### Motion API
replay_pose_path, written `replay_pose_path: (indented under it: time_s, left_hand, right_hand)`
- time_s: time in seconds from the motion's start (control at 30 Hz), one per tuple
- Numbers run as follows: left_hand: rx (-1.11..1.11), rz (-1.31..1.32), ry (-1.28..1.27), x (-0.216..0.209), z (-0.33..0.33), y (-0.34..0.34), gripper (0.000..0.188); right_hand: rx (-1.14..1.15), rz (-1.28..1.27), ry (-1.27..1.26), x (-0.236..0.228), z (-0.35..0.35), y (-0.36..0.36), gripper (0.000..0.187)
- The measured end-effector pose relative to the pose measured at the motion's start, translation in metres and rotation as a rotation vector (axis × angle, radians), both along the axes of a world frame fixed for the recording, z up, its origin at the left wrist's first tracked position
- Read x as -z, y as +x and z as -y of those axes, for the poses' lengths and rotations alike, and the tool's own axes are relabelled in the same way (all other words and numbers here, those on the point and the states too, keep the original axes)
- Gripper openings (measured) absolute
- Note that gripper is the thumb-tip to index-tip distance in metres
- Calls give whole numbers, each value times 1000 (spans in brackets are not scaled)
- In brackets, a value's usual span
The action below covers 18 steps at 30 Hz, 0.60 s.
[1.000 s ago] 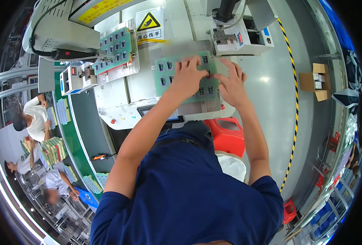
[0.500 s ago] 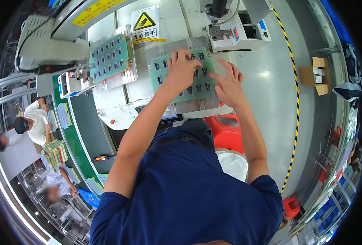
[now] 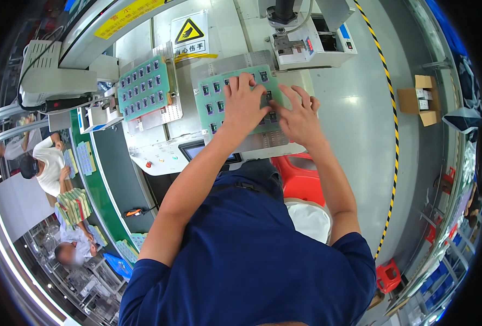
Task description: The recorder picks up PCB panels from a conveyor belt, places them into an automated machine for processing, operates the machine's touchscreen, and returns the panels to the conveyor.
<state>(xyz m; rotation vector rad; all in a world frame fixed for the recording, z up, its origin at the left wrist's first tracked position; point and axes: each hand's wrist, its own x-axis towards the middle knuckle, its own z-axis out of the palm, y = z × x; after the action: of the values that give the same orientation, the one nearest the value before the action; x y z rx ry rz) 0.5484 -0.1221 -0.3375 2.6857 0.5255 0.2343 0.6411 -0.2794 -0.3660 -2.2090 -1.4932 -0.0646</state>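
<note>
Since the earlier frame, both hands have slid lower on the green board (image 3: 212,100), and I see the view shifted so the bench sits lower in the picture. From largest to smallest: the grey machine table (image 3: 355,119) carries a metal plate (image 3: 235,65); the green board lies flat on that plate, directly ahead of me. A second green board (image 3: 143,87) sits to its left, apart. My left hand (image 3: 244,103) rests flat on the board, fingers spread. My right hand (image 3: 300,117) lies beside it, fingers spread, fingertips touching the board's right edge.

Both hands (image 3: 246,106) (image 3: 300,117) flat, fingers spread, arms extended forward.
</note>
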Motion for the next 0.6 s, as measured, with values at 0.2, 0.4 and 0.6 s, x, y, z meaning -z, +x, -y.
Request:
replay_pose_path:
  time_s: [0.2,0.4,0.6]
  left_hand:
    - [51,-9,45,-5,1,3,21]
    - [62,22,85,1,-3,6,9]
    - [10,56,137,16,-10,16,7]
  right_hand:
    - [14,-22,23,-4,-4,3,26]
    - [26,-89,10,-6,-14,5,24]
    - [32,-1,-69,-7,-20,-1,23]
